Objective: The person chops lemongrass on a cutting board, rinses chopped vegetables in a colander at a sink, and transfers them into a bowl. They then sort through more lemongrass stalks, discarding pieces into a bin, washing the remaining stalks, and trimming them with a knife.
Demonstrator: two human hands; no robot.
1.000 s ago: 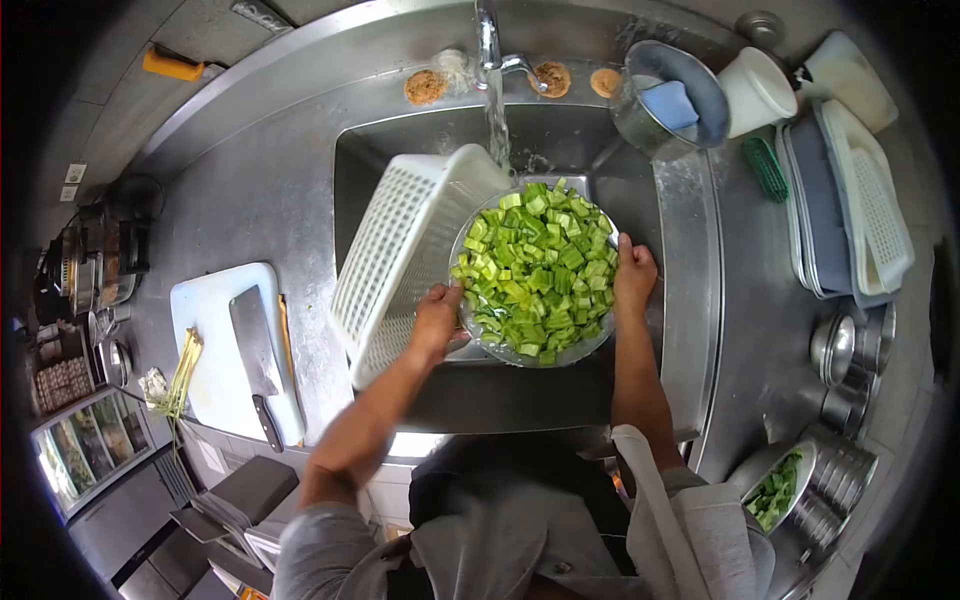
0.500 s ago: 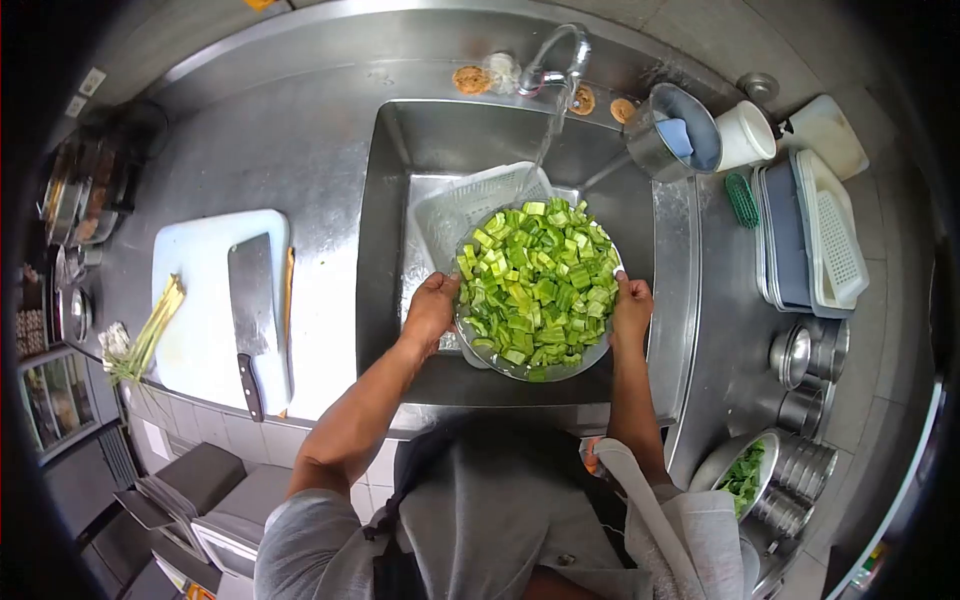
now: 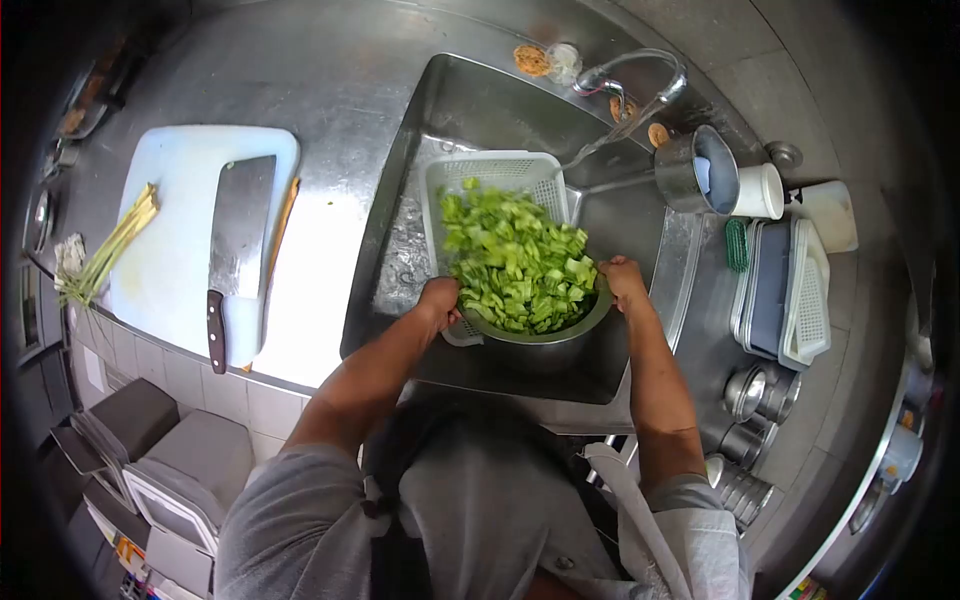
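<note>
Greens lie between my two hands, in the bowl and forward over its far rim, where they blur as they tumble toward the basket. My left hand is curled closed on the bowl's left rim; my right hand clamps the opposite rim, with fingers bent. The bowl tips away from me above the sink, so its near rim shows bare, and the basket is in the sink just beyond and partly beneath it.

Compared with the earlier views, the greens have lost their even heap and spread forward. A second ago the basket leaned steeply at the left of the bowl; now I see it lower, with its opening facing up. Both hands keep their holds at the sides.

Water still runs from the tap, coming down near the basket's far right corner. On the desk to my left, the cleaver rests on the board, with stalks across its left edge. The pot stands to the right of the tap.
</note>
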